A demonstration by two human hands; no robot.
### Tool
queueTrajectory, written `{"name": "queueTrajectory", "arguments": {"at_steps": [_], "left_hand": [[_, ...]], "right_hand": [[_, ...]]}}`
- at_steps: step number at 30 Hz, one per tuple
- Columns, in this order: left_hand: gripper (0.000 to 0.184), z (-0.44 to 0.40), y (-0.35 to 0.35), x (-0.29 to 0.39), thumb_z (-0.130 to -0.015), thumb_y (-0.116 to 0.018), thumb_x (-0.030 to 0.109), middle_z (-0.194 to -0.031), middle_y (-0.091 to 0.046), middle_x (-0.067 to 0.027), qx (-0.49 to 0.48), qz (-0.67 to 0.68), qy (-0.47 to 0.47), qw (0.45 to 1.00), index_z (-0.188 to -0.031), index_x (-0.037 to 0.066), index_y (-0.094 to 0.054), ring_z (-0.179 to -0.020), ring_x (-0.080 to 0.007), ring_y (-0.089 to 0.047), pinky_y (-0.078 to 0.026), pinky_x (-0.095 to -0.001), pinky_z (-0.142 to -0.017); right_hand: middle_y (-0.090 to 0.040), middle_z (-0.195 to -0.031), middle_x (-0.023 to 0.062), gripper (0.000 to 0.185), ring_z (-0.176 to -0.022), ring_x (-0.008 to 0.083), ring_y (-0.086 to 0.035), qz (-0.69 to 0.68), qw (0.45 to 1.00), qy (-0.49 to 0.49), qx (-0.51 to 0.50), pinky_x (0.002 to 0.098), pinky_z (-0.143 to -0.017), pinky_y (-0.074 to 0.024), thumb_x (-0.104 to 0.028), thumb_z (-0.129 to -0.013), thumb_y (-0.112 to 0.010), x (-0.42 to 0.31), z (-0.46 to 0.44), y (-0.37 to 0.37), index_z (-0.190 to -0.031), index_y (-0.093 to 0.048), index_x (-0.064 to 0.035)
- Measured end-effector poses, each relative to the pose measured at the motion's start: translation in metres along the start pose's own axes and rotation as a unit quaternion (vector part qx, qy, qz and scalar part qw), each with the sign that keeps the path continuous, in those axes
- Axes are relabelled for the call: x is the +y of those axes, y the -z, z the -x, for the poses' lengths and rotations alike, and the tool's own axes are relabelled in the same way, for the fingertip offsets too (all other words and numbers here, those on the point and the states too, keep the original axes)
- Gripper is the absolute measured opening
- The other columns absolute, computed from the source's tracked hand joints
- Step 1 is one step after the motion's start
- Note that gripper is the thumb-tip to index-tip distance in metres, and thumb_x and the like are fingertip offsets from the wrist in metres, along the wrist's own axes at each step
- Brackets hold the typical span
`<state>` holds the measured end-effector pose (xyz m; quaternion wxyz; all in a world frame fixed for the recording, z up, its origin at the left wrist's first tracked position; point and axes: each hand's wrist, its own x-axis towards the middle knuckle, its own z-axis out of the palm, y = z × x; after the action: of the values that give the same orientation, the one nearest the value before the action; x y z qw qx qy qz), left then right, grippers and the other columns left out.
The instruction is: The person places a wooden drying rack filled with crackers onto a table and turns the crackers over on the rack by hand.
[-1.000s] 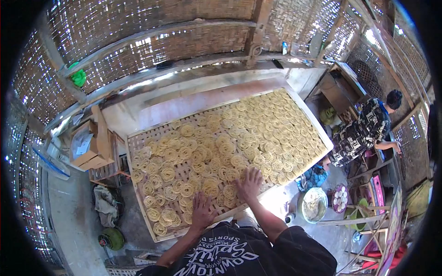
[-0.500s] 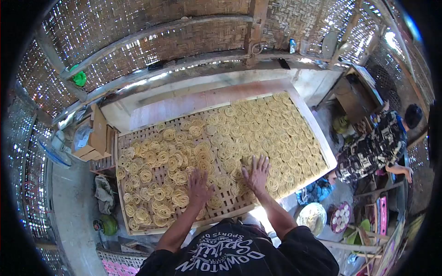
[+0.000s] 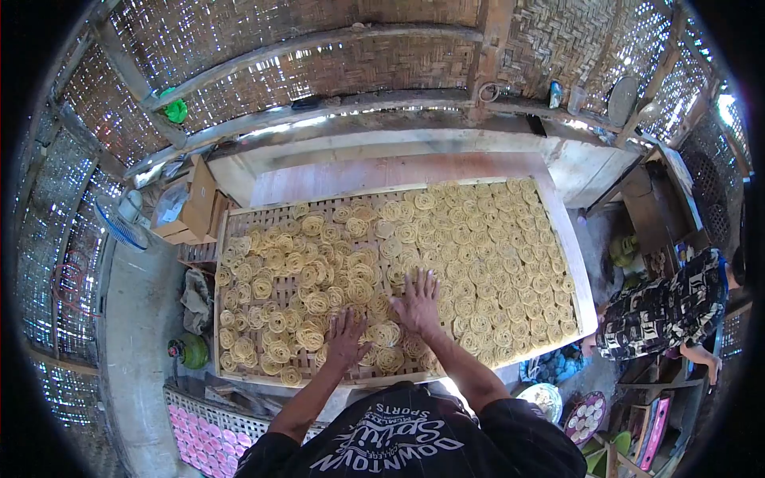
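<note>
A wide lattice tray (image 3: 288, 288) of woven slats holds many pale yellow coiled noodle nests (image 3: 486, 247). On the right half they lie in close rows; on the left they are looser and partly heaped, with slats showing between. My left hand (image 3: 346, 341) rests palm down with fingers stretched at the lower edge of the loose nests (image 3: 317, 301). Farther up, near the middle of the tray, my right hand (image 3: 417, 304) lies over nests with its fingers spread. Neither hand is closed around a nest. The surfaces under both palms are hidden.
A pale board (image 3: 398, 169) runs behind the tray. To the left are a cardboard box (image 3: 190, 203), a fan (image 3: 119, 223) and a green gas cylinder (image 3: 190, 350). Pink discs (image 3: 207, 434) lie on a rack below. At right, another person (image 3: 661, 307) bends near a basin (image 3: 542, 401).
The view has shifted, so the tray sits lower and farther right. My right hand has moved left across the nests, closer to my left hand. The other person has bent lower.
</note>
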<state>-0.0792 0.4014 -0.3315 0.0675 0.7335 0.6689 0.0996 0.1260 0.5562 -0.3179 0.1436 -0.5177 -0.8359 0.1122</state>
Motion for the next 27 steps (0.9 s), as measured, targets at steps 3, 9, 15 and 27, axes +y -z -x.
{"name": "queueTrajectory", "arguments": {"at_steps": [3, 9, 15, 27], "left_hand": [[0.074, -0.007, 0.0, -0.001, -0.094, -0.052, 0.056, -0.16, -0.018, -0.024, -0.01, -0.003, 0.032, 0.999, -0.151, 0.011, -0.037, -0.148, -0.0443, -0.015, -0.011, -0.0575, -0.12], [0.07, -0.022, 0.006, -0.006, -0.097, -0.051, 0.043, -0.159, -0.018, -0.0258, 0.026, 0.045, 0.067, 0.996, -0.152, 0.005, -0.032, -0.148, -0.0446, -0.016, -0.011, -0.0567, -0.12], [0.068, -0.07, 0.022, 0.002, -0.096, -0.056, 0.034, -0.159, -0.02, -0.0245, 0.085, 0.127, 0.027, 0.988, -0.153, 0.008, -0.029, -0.148, -0.0431, -0.017, -0.013, -0.0542, -0.12], [0.069, -0.237, 0.03, 0.038, -0.098, -0.054, 0.035, -0.161, -0.014, -0.0246, 0.11, 0.13, 0.075, 0.983, -0.154, 0.008, -0.026, -0.149, -0.042, -0.012, -0.011, -0.0519, -0.121]], "right_hand": [[-0.01, -0.161, 0.0275, 0.081, -0.149, 0.0474, -0.003, 0.045, 0.998, 0.001, -0.05, 0.0577, -0.12, -0.0009, -0.066, -0.097, -0.033, 0.006, -0.028, 0.0, -0.157, -0.021, -0.0141], [-0.007, -0.162, 0.0253, 0.081, -0.149, 0.0487, -0.001, 0.021, 0.985, 0.107, -0.133, 0.0569, -0.12, -0.0028, -0.066, -0.096, -0.037, -0.046, -0.01, -0.029, -0.158, -0.019, -0.0174], [-0.01, -0.163, 0.021, 0.08, -0.15, 0.0446, -0.005, 0.053, 0.993, 0.079, -0.076, 0.0558, -0.121, -0.0041, -0.062, -0.096, -0.041, -0.015, -0.017, -0.012, -0.157, -0.021, -0.0151], [-0.014, -0.161, 0.0251, 0.083, -0.149, 0.0455, -0.007, 0.017, 0.994, 0.079, -0.079, 0.0551, -0.121, -0.0047, -0.057, -0.095, -0.045, 0.06, -0.194, 0.0, -0.156, -0.021, -0.0055]]}}
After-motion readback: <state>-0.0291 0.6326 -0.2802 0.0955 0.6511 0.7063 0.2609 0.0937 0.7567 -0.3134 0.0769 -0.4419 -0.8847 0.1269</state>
